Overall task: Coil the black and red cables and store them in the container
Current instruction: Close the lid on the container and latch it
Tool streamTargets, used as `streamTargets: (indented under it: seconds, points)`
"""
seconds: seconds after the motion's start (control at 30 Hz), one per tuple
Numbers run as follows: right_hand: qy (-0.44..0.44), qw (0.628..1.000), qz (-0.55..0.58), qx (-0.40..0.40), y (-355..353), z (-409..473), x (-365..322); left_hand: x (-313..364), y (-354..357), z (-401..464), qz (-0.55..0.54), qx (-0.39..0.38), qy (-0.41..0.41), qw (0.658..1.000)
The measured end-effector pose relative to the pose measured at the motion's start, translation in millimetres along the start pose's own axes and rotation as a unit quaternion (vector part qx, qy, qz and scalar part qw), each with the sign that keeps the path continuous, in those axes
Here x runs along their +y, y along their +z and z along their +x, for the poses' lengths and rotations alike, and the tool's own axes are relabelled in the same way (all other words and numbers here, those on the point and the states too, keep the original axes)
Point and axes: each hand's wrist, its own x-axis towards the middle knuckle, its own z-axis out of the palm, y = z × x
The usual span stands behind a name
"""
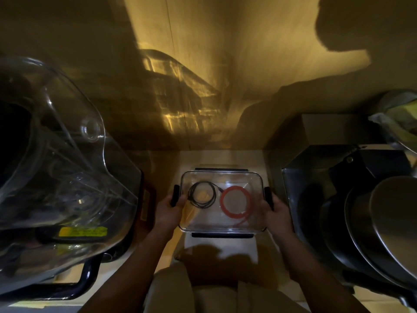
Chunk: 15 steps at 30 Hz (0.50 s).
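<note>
A clear rectangular container (pixel 222 227) with black clips on its sides sits in the middle of the view, in dim yellow light. Inside it lie two coils side by side: the black cable (pixel 202 194) on the left and the red cable (pixel 235 202) on the right, its loose end trailing toward the near right corner. My left hand (pixel 168 210) grips the container's left side at its black clip. My right hand (pixel 278 214) grips the right side at the opposite clip.
A helmet with a clear visor (pixel 58 168) fills the left. At the right stand a dark metal box (pixel 316 177) and stacked dark pans (pixel 379 229). A wooden wall (pixel 203 64) rises behind. My knees (pixel 180 290) are below the container.
</note>
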Motion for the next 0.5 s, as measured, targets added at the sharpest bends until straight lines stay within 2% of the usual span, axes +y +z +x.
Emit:
streamTargets:
  seconds: [0.13,0.2,0.33,0.4,0.5]
  points:
    - [-0.012,0.999,0.016,0.026,-3,-5,-1,-6,1,-6,0.074,0.044,0.059,0.995]
    - [-0.016,0.998,0.042,0.047,-3,-7,3,-11,1,-11,0.045,0.053,0.055,0.996]
    - [0.019,0.995,0.078,0.057,0,-11,9,-19,-3,-13,-0.064,-0.004,0.017,0.998]
    - [0.009,0.997,0.041,0.070,1,-13,10,-24,-4,-11,-0.035,0.007,0.028,0.999]
    - [-0.050,0.994,-0.067,0.068,4,-16,6,-25,-1,-9,0.084,0.069,0.102,0.989]
